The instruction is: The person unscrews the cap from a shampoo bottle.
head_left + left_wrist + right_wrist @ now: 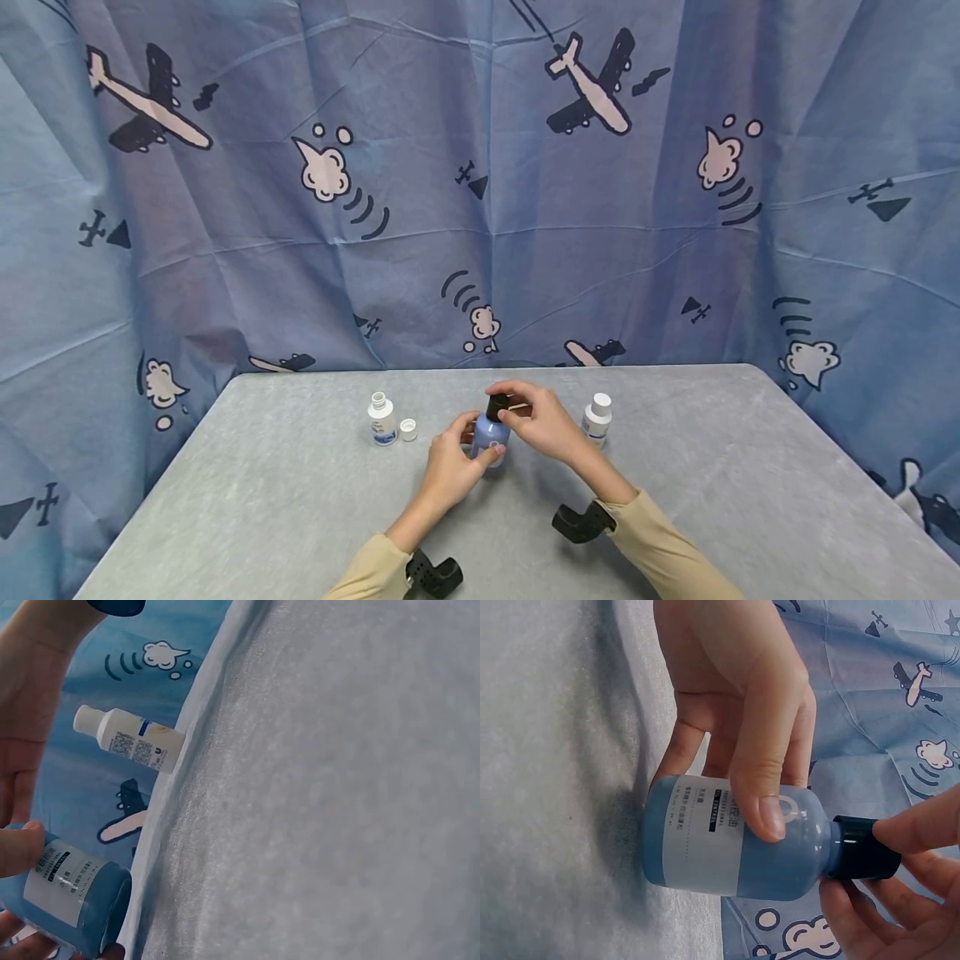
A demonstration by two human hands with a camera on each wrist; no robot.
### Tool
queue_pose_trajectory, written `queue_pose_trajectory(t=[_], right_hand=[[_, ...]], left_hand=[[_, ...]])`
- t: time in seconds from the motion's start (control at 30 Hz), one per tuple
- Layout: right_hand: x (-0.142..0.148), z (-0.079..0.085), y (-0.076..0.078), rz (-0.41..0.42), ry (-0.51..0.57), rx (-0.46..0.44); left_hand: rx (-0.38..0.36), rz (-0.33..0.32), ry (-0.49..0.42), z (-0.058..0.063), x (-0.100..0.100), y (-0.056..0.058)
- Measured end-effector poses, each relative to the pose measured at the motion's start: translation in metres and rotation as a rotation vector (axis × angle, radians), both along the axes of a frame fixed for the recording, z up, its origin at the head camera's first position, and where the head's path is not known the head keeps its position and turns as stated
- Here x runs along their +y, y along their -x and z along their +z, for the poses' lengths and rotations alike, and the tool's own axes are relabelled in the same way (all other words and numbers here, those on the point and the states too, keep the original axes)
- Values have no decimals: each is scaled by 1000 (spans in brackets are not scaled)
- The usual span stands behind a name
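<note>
Left hand (456,467) grips the blue bottle (491,432), thumb across the front, fingers behind; right hand (538,422) pinches the black cap (497,406) at its neck. Bottle is near upright over the middle of the desk (300,508); cannot tell whether the base touches. Step in hand, judged: work on the cap. Technique: hold the body firmly without squeezing, turn at the cap only, keep cap and neck in line so the thread does not cross. Containers: blue bottle's cap sits on the neck, tightness unknown. White bottle at left (382,422) stands uncapped, small white cap (408,429) just beside it; white bottle at right (597,417) is capped. Contents of all three not visible.
</note>
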State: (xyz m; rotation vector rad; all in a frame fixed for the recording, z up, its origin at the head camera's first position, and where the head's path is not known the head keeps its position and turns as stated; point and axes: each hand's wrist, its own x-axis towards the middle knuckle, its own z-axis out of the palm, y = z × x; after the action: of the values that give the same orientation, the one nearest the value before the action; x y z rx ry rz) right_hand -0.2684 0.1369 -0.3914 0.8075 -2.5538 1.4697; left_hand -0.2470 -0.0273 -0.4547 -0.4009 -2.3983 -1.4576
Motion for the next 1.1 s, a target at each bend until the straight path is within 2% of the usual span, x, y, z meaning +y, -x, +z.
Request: queue_pose_trajectory(t=[0.2,0.43,0.57,0.77,1.1], right_hand=[[-3,0,1,-17,4,15],[-8,1,1,-206,-31,-19],[-10,1,1,-248,-49,-38],[-10,1,0,-257,-62,-55],[-8,2,-1,-179,-25,-18]], left_hand=[[-3,47,5,1,-1,-1],[33,99,42,5,-2,0],[52,101,57,5,-2,-1],[36,79,47,4,-2,-1],[10,29,15,1,-2,0]])
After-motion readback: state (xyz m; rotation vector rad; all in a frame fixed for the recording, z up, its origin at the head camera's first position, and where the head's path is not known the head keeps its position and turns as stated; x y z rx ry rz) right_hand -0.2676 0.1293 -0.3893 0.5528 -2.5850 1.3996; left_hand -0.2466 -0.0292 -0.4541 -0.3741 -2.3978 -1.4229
